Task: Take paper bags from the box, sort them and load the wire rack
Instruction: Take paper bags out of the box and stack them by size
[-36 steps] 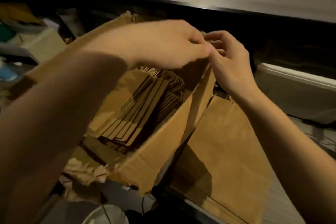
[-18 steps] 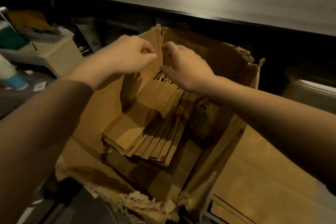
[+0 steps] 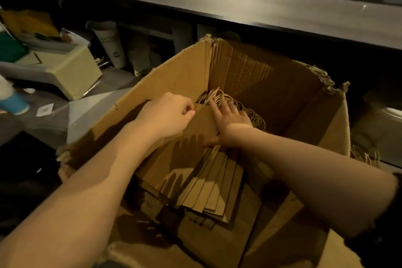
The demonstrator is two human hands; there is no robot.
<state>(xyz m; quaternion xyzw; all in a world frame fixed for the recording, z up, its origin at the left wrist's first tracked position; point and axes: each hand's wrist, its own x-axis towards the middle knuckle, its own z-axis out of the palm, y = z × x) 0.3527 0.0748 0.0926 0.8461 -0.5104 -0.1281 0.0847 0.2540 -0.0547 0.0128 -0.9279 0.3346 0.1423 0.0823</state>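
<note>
The left hand pinches the upper edge of the topmost of the paper bags with curled fingers. Just beside it, the right hand lies flat with fingers spread, pressing the fanned stack near its twine handles, inside the cardboard box.

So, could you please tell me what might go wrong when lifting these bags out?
The paper bags lie fanned, so a lifted bundle may slide apart. The right hand has fingers among the looped handles, which could snag. The left hand pinches only the edge of the top bag, which might tear.
</note>
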